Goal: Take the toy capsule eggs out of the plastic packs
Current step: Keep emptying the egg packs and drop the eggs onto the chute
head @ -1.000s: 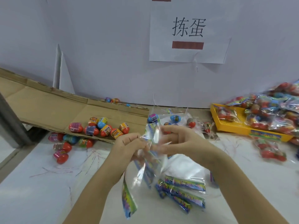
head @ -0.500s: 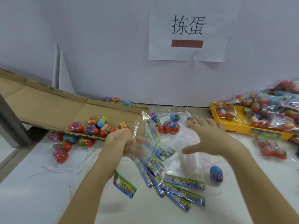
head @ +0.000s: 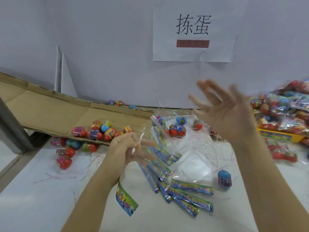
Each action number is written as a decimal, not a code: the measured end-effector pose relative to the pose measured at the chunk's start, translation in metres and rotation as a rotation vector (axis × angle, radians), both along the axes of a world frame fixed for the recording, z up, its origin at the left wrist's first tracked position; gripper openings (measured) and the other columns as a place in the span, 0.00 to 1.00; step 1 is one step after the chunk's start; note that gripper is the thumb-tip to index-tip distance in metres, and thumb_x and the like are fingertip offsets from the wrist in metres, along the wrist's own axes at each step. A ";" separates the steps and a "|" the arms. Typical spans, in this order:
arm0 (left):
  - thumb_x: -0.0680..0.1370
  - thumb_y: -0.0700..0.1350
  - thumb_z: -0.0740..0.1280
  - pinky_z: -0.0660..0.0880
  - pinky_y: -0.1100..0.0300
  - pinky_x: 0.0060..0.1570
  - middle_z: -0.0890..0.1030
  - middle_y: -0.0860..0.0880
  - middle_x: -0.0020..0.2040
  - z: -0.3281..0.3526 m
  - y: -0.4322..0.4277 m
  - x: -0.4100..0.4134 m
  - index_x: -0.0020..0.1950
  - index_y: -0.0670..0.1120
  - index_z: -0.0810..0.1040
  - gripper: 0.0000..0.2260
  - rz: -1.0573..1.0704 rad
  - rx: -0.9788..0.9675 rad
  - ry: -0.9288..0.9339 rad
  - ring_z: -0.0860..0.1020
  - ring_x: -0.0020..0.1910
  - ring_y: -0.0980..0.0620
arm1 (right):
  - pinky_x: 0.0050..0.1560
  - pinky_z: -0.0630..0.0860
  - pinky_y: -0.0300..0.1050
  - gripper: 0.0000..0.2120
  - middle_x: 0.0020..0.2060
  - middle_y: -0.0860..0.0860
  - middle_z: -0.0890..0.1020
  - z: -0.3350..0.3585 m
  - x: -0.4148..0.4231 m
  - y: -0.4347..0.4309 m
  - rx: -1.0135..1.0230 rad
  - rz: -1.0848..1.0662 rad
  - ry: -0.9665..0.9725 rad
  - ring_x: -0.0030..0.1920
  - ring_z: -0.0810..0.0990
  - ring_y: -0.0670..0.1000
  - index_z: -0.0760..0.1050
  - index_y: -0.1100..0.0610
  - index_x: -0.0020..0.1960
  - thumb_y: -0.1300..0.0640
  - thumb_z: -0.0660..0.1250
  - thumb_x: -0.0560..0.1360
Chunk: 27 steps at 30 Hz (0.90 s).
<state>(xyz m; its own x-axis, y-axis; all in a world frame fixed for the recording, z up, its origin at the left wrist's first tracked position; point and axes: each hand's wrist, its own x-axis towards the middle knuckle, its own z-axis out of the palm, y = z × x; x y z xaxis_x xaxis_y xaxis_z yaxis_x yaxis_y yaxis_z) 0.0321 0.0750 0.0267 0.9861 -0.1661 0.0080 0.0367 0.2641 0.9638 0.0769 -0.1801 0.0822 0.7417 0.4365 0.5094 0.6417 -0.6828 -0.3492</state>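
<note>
The left hand [head: 123, 148] is low over the white surface [head: 41, 198], its fingers curled round the crumpled film of a clear plastic pack [head: 142, 133]. A bright green-and-blue printed header strip [head: 126, 200] hangs below that forearm, but whether it belongs to the held pack is hard to tell. The right hand [head: 229, 114] is raised higher and further right. Its palm faces the camera and its fingers are spread and straight; it is blurred and holds nothing.

Just beside the right forearm, on its inner side, a blue toy capsule egg with a purple label [head: 224, 180] stands alone on the surface. Between the two forearms lies a fan of emptied clear packs with rainbow header strips [head: 190, 190], overlapping one another. Beyond them, between the hands, a small cluster of loose red-and-blue capsule eggs [head: 177, 129] sits on clear film.

Beyond the left hand, a flattened brown cardboard sheet [head: 50, 111] carries a group of red, orange, blue and purple capsule eggs [head: 100, 131]. More eggs [head: 66, 151] lie on the surface to the left of that hand, at the cardboard's edge.

To the right of the right hand, a yellow plastic tray [head: 282, 136] is heaped with unopened packs of eggs [head: 284, 111], which are blurred. A white paper sign with black characters and a red bar [head: 192, 30] hangs on the wall above the hands.
</note>
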 end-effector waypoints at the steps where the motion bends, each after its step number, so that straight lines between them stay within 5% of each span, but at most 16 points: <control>1: 0.71 0.31 0.55 0.76 0.59 0.22 0.84 0.37 0.40 -0.002 0.001 0.001 0.21 0.47 0.72 0.21 0.012 -0.007 0.003 0.81 0.27 0.38 | 0.55 0.73 0.37 0.20 0.55 0.46 0.81 -0.001 -0.001 -0.004 0.022 -0.008 0.030 0.57 0.79 0.40 0.79 0.49 0.59 0.40 0.63 0.73; 2: 0.72 0.29 0.52 0.75 0.59 0.22 0.84 0.37 0.39 -0.004 0.001 0.002 0.22 0.46 0.72 0.22 0.018 -0.010 0.002 0.81 0.27 0.38 | 0.48 0.74 0.30 0.19 0.50 0.42 0.80 -0.003 0.001 -0.014 -0.096 0.141 0.118 0.49 0.78 0.35 0.78 0.49 0.59 0.41 0.66 0.73; 4: 0.69 0.31 0.55 0.75 0.59 0.22 0.84 0.36 0.40 -0.006 0.002 0.003 0.26 0.43 0.72 0.15 0.014 -0.006 -0.019 0.81 0.28 0.37 | 0.56 0.69 0.29 0.17 0.57 0.35 0.74 -0.007 0.003 -0.020 -0.189 0.210 0.408 0.54 0.74 0.32 0.73 0.42 0.63 0.45 0.68 0.75; 7: 0.65 0.36 0.59 0.75 0.60 0.23 0.84 0.37 0.42 -0.007 0.000 0.000 0.26 0.46 0.73 0.09 0.019 0.030 -0.059 0.82 0.30 0.38 | 0.67 0.67 0.54 0.14 0.67 0.40 0.73 0.005 0.023 -0.029 -0.301 0.060 0.115 0.68 0.72 0.49 0.76 0.41 0.62 0.49 0.59 0.79; 10: 0.68 0.36 0.57 0.76 0.61 0.24 0.84 0.37 0.41 -0.003 -0.001 -0.005 0.24 0.48 0.72 0.14 0.020 0.062 -0.066 0.82 0.30 0.40 | 0.73 0.43 0.63 0.08 0.72 0.37 0.56 0.010 0.018 -0.029 -0.462 -0.095 0.152 0.76 0.57 0.53 0.76 0.33 0.52 0.46 0.61 0.77; 13: 0.75 0.27 0.49 0.72 0.64 0.20 0.79 0.42 0.26 0.004 -0.006 -0.002 0.22 0.44 0.71 0.25 0.053 0.047 -0.010 0.77 0.21 0.51 | 0.72 0.52 0.63 0.20 0.68 0.38 0.72 0.004 0.018 -0.023 -0.298 0.077 0.244 0.70 0.68 0.50 0.78 0.38 0.60 0.33 0.61 0.71; 16: 0.75 0.22 0.43 0.68 0.68 0.18 0.73 0.48 0.17 0.009 -0.006 0.006 0.31 0.42 0.68 0.24 0.087 0.078 0.050 0.72 0.16 0.58 | 0.73 0.48 0.66 0.28 0.70 0.40 0.69 -0.002 0.011 -0.030 -0.385 0.025 0.477 0.75 0.59 0.56 0.70 0.42 0.69 0.34 0.65 0.72; 17: 0.76 0.22 0.42 0.68 0.68 0.17 0.73 0.47 0.17 0.009 -0.005 0.006 0.33 0.42 0.67 0.23 0.080 0.051 0.065 0.72 0.15 0.57 | 0.73 0.52 0.62 0.25 0.71 0.39 0.68 0.001 0.012 -0.023 -0.237 0.009 0.593 0.76 0.58 0.55 0.71 0.40 0.68 0.38 0.67 0.72; 19: 0.75 0.24 0.43 0.69 0.65 0.17 0.78 0.42 0.23 0.011 -0.004 0.006 0.29 0.41 0.66 0.22 0.068 -0.009 0.095 0.76 0.18 0.49 | 0.63 0.67 0.54 0.21 0.68 0.45 0.74 0.004 0.016 -0.019 -0.069 0.089 0.532 0.70 0.71 0.52 0.77 0.46 0.64 0.41 0.65 0.74; 20: 0.74 0.25 0.45 0.71 0.62 0.18 0.81 0.38 0.29 0.008 -0.003 0.004 0.26 0.40 0.67 0.22 0.060 -0.025 0.077 0.78 0.21 0.43 | 0.59 0.66 0.53 0.21 0.66 0.50 0.77 0.004 0.010 -0.020 -0.151 0.054 0.458 0.67 0.73 0.52 0.77 0.50 0.64 0.41 0.62 0.76; 21: 0.73 0.26 0.47 0.73 0.60 0.19 0.82 0.37 0.34 0.005 -0.001 0.002 0.24 0.41 0.68 0.22 0.059 -0.024 0.056 0.79 0.23 0.39 | 0.60 0.65 0.53 0.21 0.65 0.52 0.77 0.004 0.011 -0.018 -0.080 -0.044 0.589 0.68 0.72 0.53 0.77 0.50 0.65 0.40 0.61 0.78; 23: 0.71 0.29 0.52 0.73 0.58 0.20 0.83 0.37 0.37 0.001 -0.001 0.001 0.22 0.43 0.70 0.20 0.036 0.001 0.026 0.80 0.25 0.38 | 0.64 0.69 0.51 0.20 0.64 0.48 0.78 0.002 0.015 -0.002 0.423 -0.328 0.543 0.66 0.74 0.48 0.77 0.44 0.62 0.36 0.65 0.74; 25: 0.64 0.33 0.58 0.73 0.59 0.21 0.84 0.39 0.36 0.001 -0.003 0.001 0.21 0.46 0.71 0.14 0.014 0.028 0.000 0.80 0.25 0.40 | 0.51 0.78 0.45 0.20 0.60 0.48 0.81 0.003 0.007 0.009 0.662 -0.057 0.680 0.55 0.82 0.46 0.77 0.42 0.59 0.35 0.66 0.70; 27: 0.61 0.36 0.58 0.74 0.59 0.23 0.84 0.39 0.39 -0.002 -0.003 0.001 0.21 0.47 0.72 0.11 -0.009 0.032 -0.014 0.80 0.27 0.41 | 0.49 0.81 0.48 0.26 0.55 0.43 0.83 -0.004 -0.003 0.024 0.579 0.137 0.951 0.54 0.83 0.50 0.74 0.40 0.61 0.35 0.70 0.66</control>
